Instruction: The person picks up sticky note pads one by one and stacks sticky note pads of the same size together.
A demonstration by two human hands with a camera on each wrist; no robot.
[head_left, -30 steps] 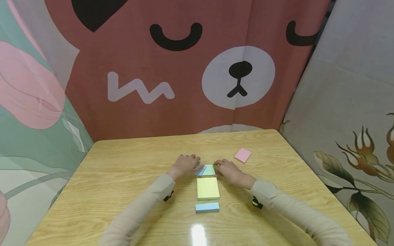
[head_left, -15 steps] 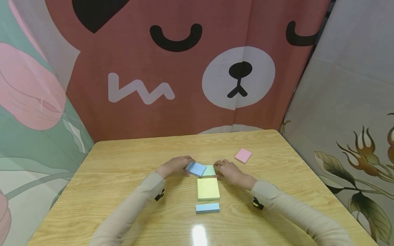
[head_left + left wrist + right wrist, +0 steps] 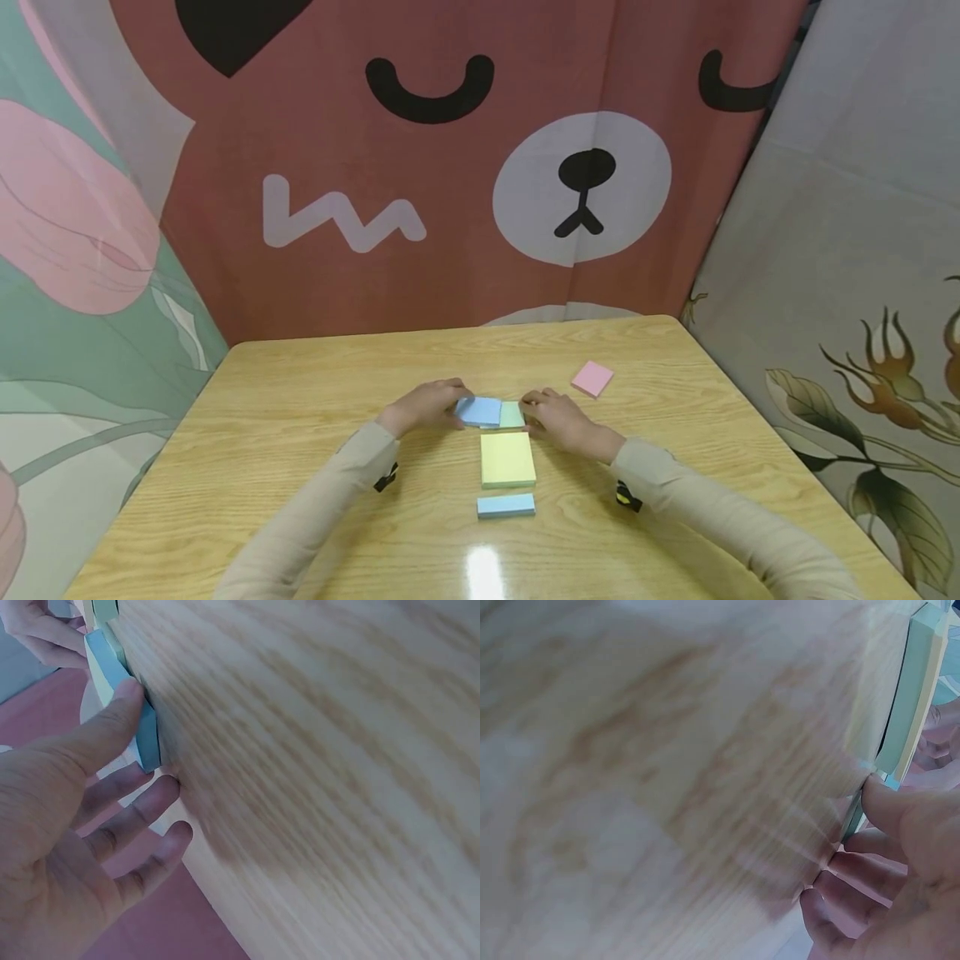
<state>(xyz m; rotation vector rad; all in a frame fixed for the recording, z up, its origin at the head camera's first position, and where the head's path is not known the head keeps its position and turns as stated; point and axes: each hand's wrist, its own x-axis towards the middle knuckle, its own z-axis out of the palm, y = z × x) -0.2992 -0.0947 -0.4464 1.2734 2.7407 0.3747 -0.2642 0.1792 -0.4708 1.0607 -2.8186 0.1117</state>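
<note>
My left hand (image 3: 429, 405) pinches a blue sticky note pad (image 3: 477, 411) between thumb and index finger. In the left wrist view the thumb presses the front edge of the blue pad (image 3: 148, 739), and the other fingers are spread. The pad's right part overlaps a light green sticky note pad (image 3: 513, 414). From the right, my right hand (image 3: 561, 423) holds the green pad's end with thumb and index finger, as the right wrist view shows at the green pad (image 3: 853, 816). Just nearer lies a larger yellow sticky note pad (image 3: 507, 460).
A narrow light blue sticky note pad (image 3: 506, 506) lies nearer than the yellow one. A pink sticky note pad (image 3: 592, 379) sits turned at an angle, back right on the wooden table (image 3: 300, 400). A bear-print curtain (image 3: 450, 275) hangs behind the table.
My left hand has shifted left and now grips the blue pad by its left end. The blue pad has turned from slanted to nearly lined up with the green one. My right hand stays put.
</note>
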